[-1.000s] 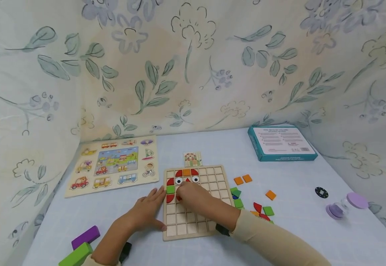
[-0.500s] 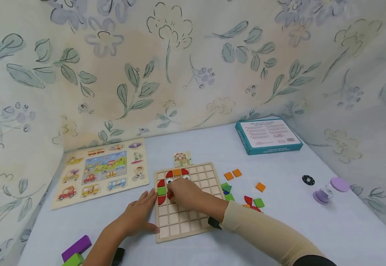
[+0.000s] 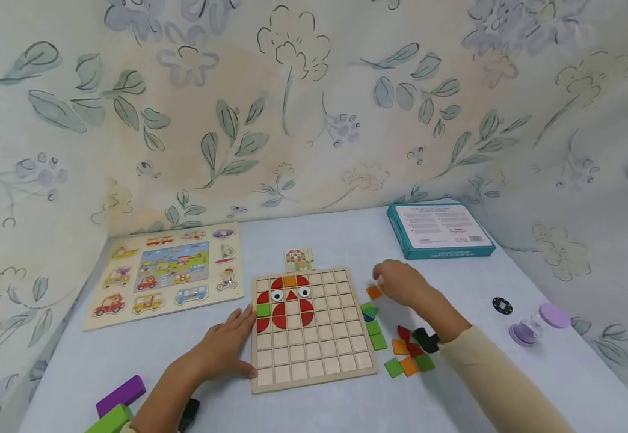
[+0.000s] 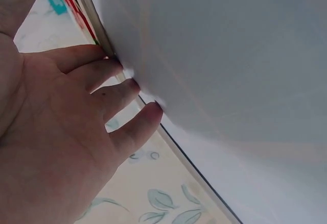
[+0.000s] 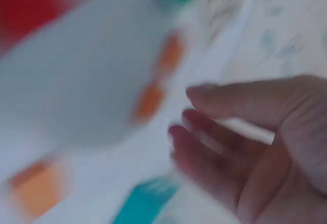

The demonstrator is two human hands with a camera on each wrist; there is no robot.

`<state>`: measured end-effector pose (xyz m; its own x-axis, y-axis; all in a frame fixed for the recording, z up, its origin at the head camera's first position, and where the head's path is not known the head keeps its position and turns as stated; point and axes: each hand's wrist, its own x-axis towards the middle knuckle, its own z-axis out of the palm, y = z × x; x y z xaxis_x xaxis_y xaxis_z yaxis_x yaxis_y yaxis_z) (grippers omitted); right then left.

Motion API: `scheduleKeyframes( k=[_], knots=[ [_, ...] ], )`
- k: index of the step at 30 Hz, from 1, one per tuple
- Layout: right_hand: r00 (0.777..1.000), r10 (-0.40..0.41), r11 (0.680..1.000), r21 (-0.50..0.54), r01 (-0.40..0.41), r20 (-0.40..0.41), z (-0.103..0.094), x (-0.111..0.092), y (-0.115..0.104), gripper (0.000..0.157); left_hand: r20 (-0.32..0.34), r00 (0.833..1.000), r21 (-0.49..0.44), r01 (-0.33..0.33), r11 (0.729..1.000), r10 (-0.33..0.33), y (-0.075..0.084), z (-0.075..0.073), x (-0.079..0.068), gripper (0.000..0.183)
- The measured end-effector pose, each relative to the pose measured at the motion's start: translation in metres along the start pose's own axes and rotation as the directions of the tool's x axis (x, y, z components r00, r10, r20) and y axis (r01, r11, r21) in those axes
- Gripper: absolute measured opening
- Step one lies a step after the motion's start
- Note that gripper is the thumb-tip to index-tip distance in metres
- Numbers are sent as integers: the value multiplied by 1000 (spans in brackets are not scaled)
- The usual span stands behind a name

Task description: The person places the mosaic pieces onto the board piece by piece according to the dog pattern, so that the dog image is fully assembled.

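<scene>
The left hand (image 3: pixel 221 349) touches the grid board (image 3: pixel 328 347) holding 2 eye pieces (image 3: pixel 277 295).

The partly filled wooden grid board (image 3: pixel 313 350) lies flat near an orange tile (image 3: pixel 373 293).

Left hand (image 3: pixel 222 346) against a gridded wooden board (image 3: pixel 319 346), right hand (image 3: pixel 403 284) near an orange square (image 3: pixel 373 292).

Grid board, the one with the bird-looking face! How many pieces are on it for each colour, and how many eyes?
Red pieces: 9
Orange piece: 1
Green piece: 1
Eyes: 2
Total: 13
</scene>
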<state>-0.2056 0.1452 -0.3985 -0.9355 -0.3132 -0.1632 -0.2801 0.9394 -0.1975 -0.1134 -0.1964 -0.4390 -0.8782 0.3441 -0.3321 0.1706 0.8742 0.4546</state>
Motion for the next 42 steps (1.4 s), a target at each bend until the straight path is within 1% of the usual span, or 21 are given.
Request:
scheduleKeyframes(
  k=[2, 3, 5, 6, 9, 11, 12, 13, 15, 17, 19, 21, 24, 27, 28, 33, 35, 38, 40, 42],
  knots=[
    [998, 25, 999, 22, -26, 57, 8, -7, 23, 19, 13, 1000, 6, 2, 1000, -2, 0, -1, -2, 108],
    [998, 19, 999, 45, -22, 67, 13, -9, 31, 19, 20, 1000, 5, 5, 1000, -5, 0, -1, -2, 108],
    [998, 8, 997, 79, -12, 59, 21, -12, 40, 19, 28, 1000, 10, 9, 1000, -10, 0, -1, -4, 108],
    [999, 11, 997, 81, -15, 45, 23, -13, 41, 19, 30, 999, 10, 10, 1000, -10, 0, -2, -5, 108],
    [1000, 30, 999, 42, -29, -6, 21, -12, 40, 18, 31, 1000, 11, 6, 1000, -6, 0, -1, -6, 107],
    [999, 21, 999, 35, -19, -37, 16, -11, 30, 19, 31, 1000, 14, 2, 1000, -2, -1, -1, -5, 107],
    [999, -2, 999, 37, 4, -52, 13, -10, 20, 18, 29, 1000, 17, -2, 1000, 1, -1, -1, -4, 107],
    [997, -41, 998, 37, 44, -70, 12, -9, 8, 18, 25, 1000, 16, -4, 1000, 3, -2, -1, -4, 107],
    [983, -155, 987, 25, 158, -94, 13, -8, -22, 17, 16, 1000, 14, -7, 1000, 6, -2, -1, -2, 107],
    [958, -275, 961, 9, 276, -78, 17, -5, -52, 17, 5, 1000, 10, -8, 1000, 8, -1, -1, -1, 107],
    [919, -389, 921, -40, 387, -65, 25, -3, -76, 16, -1, 1000, 0, -12, 1000, 12, -1, 0, 0, 106],
    [889, -456, 889, -77, 452, -43, 33, -1, -93, 15, 1, 1000, -9, -15, 1000, 15, 1, 0, 0, 106],
    [873, -487, 868, -120, 482, -23, 43, 1, -108, 13, 8, 1000, -18, -18, 1000, 18, 2, 1, 1, 106],
    [873, -487, 865, -147, 480, -12, 49, 2, -115, 12, 12, 1000, -15, -13, 1000, 13, 3, 1, 1, 106],
    [874, -485, 865, -155, 478, -16, 50, 2, -116, 12, 13, 1000, -13, -9, 1000, 10, 3, 1, 1, 106],
    [864, -501, 850, -215, 481, -48, 53, 4, -123, 11, 6, 1000, -2, 5, 1000, -5, 2, -1, 0, 105],
    [865, -498, 848, -243, 472, -57, 52, 3, -123, 10, 4, 1000, 3, 3, 1000, -3, 4, -1, 0, 105],
    [876, -479, 854, -266, 447, -66, 53, 2, -123, 9, 9, 1000, -4, -3, 1000, 3, 5, -2, 1, 105],
    [877, -476, 847, -302, 438, -66, 53, 2, -124, 8, 7, 1000, -1, -2, 1000, 2, 5, -1, 1, 106],
    [870, -489, 832, -330, 445, -61, 53, 2, -124, 10, 0, 1000, 0, -1, 1000, 1, 4, -1, 1, 106]
  ],
)
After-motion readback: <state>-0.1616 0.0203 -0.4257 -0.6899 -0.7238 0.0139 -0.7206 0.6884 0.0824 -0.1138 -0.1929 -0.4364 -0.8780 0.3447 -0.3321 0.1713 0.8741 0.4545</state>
